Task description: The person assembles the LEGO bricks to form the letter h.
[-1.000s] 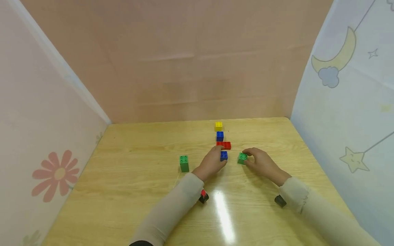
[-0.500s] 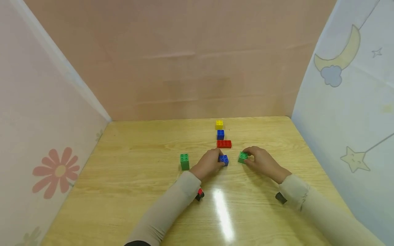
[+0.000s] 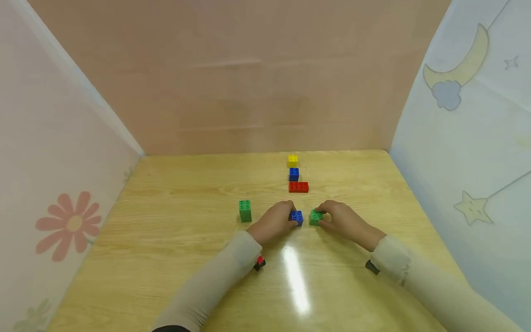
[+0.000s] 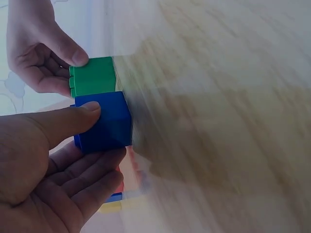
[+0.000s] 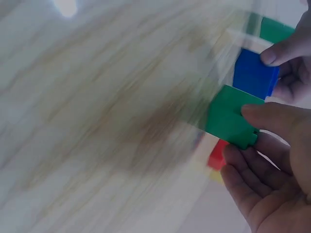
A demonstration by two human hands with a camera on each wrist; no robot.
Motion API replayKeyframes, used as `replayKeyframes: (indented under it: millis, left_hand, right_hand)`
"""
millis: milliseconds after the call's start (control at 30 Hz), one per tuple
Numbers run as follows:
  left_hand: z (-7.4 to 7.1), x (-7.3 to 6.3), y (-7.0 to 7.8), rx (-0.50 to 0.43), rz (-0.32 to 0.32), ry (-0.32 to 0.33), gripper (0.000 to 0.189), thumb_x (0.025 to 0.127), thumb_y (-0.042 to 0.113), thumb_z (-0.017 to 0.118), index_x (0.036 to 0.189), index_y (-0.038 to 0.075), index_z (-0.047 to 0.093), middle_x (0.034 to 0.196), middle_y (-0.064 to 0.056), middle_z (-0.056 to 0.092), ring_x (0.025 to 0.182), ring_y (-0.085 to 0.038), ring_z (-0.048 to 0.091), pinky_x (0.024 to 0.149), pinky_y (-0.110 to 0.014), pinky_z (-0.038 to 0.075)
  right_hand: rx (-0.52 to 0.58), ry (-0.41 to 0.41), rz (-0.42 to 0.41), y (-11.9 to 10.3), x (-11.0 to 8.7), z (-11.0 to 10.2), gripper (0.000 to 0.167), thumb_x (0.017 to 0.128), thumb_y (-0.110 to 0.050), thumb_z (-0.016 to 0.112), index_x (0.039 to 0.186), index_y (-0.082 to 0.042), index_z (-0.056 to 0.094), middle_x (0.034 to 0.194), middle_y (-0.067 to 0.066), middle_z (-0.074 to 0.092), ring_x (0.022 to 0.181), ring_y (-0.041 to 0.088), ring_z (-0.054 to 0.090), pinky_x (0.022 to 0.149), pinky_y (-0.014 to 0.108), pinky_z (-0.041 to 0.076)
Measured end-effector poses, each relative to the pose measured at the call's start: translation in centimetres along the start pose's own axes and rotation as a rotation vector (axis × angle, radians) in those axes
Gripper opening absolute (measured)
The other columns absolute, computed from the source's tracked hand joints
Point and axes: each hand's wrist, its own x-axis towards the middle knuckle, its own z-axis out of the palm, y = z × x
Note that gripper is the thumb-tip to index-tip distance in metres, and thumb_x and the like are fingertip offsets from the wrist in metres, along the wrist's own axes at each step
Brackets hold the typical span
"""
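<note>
My left hand (image 3: 274, 222) pinches a blue building block (image 3: 297, 218) between thumb and fingers; the left wrist view shows the thumb flat on the side of this blue block (image 4: 109, 121). Just to its right, my right hand (image 3: 344, 223) pinches a green building block (image 3: 315, 217), its thumb on the near face of the green block (image 5: 231, 116) in the right wrist view. A small gap separates the two blocks in the head view, both studs up and close to the table.
Behind the hands, a red block (image 3: 298, 187), another blue block (image 3: 294, 174) and a yellow block (image 3: 292, 161) line up toward the back wall. A taller green block (image 3: 245, 211) stands left of my left hand on the wooden table (image 3: 174, 198).
My left hand has drawn the blue block toward me, away from the red one. My right hand has brought the green block left, narrowing the gap between the two.
</note>
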Motion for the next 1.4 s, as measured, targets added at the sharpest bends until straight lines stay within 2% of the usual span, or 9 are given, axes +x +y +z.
replayKeyframes:
  millis: [167,300,433,567,733,867,1000,1200,1400]
  left_hand:
    - [-0.1,-1.0,-0.5,0.016,0.012,-0.011,0.030,0.090,0.026,0.072,0.112,0.009,0.060,0.098,0.003,0.062,0.085,-0.008,0.057,0.076,-0.022,0.050]
    - [-0.1,-1.9,-1.0,0.010,0.018,-0.008,0.030,0.090,0.025,0.073,0.112,0.009,0.060,0.099,0.003,0.062,0.086,-0.008,0.056,0.077,-0.023,0.050]
    - [-0.4,-2.9,-1.5,0.004,0.027,-0.003,0.029,0.090,0.023,0.073,0.112,0.009,0.061,0.099,0.003,0.062,0.087,-0.008,0.056,0.077,-0.024,0.050]
    - [-0.7,-3.6,-1.7,0.012,0.037,-0.014,0.031,0.090,0.024,0.073,0.114,0.008,0.061,0.100,0.003,0.062,0.088,-0.008,0.056,0.078,-0.024,0.050]
    - [-0.9,-3.7,-2.2,-0.023,0.046,-0.006,0.032,0.089,0.025,0.074,0.115,0.009,0.062,0.101,0.004,0.063,0.089,-0.008,0.058,0.079,-0.024,0.051]
    - [-1.0,-3.5,-2.7,-0.054,0.045,-0.015,0.030,0.088,0.024,0.075,0.111,0.010,0.063,0.098,0.005,0.064,0.088,-0.007,0.058,0.079,-0.024,0.051]
    - [-1.0,-3.4,-2.9,-0.080,0.062,-0.032,0.029,0.087,0.024,0.076,0.110,0.011,0.063,0.096,0.006,0.064,0.087,-0.006,0.058,0.078,-0.024,0.051]
    - [-0.6,-3.5,-3.1,-0.114,0.078,0.001,0.031,0.087,0.025,0.076,0.110,0.010,0.063,0.099,0.004,0.066,0.088,-0.006,0.059,0.078,-0.023,0.051]
    - [-0.3,-3.5,-3.1,-0.133,0.083,0.007,0.031,0.087,0.027,0.076,0.110,0.011,0.063,0.099,0.005,0.065,0.088,-0.005,0.059,0.079,-0.022,0.051]
  right_hand:
    - [-0.013,-0.039,-0.081,-1.6,-0.3,0.5,0.030,0.080,-0.009,0.080,0.108,-0.003,0.069,0.103,0.005,0.067,0.095,0.024,0.066,0.081,0.039,0.055]
    - [-0.029,-0.030,-0.128,-2.2,-0.4,0.6,0.030,0.079,-0.007,0.081,0.107,-0.003,0.069,0.102,0.004,0.067,0.094,0.022,0.066,0.080,0.037,0.056]
    - [-0.044,-0.027,-0.163,-2.4,-0.1,0.5,0.031,0.080,-0.008,0.080,0.108,-0.003,0.068,0.102,0.005,0.067,0.094,0.022,0.065,0.080,0.037,0.055]
    - [-0.061,-0.036,-0.163,-2.3,-0.1,0.4,0.031,0.081,-0.010,0.080,0.108,-0.003,0.068,0.103,0.004,0.066,0.095,0.021,0.065,0.080,0.036,0.056]
    - [-0.064,0.000,-0.175,-2.5,0.0,0.7,0.031,0.079,-0.009,0.081,0.108,-0.005,0.069,0.102,0.001,0.066,0.094,0.020,0.065,0.079,0.035,0.056]
    - [-0.064,-0.028,-0.191,-3.0,0.1,1.4,0.030,0.083,-0.010,0.078,0.111,-0.006,0.069,0.104,0.000,0.066,0.094,0.017,0.064,0.080,0.033,0.055]
    - [-0.071,-0.039,-0.170,-3.4,-0.1,1.6,0.030,0.082,-0.010,0.078,0.111,-0.006,0.069,0.104,0.000,0.066,0.093,0.015,0.063,0.079,0.032,0.055]
    - [-0.075,-0.036,-0.183,-3.3,-0.1,1.1,0.030,0.082,-0.011,0.079,0.110,-0.006,0.070,0.102,0.000,0.065,0.092,0.015,0.064,0.079,0.032,0.055]
    - [-0.083,-0.045,-0.188,-2.9,-0.3,1.1,0.030,0.083,-0.012,0.078,0.111,-0.007,0.069,0.104,0.000,0.065,0.094,0.017,0.064,0.081,0.034,0.055]
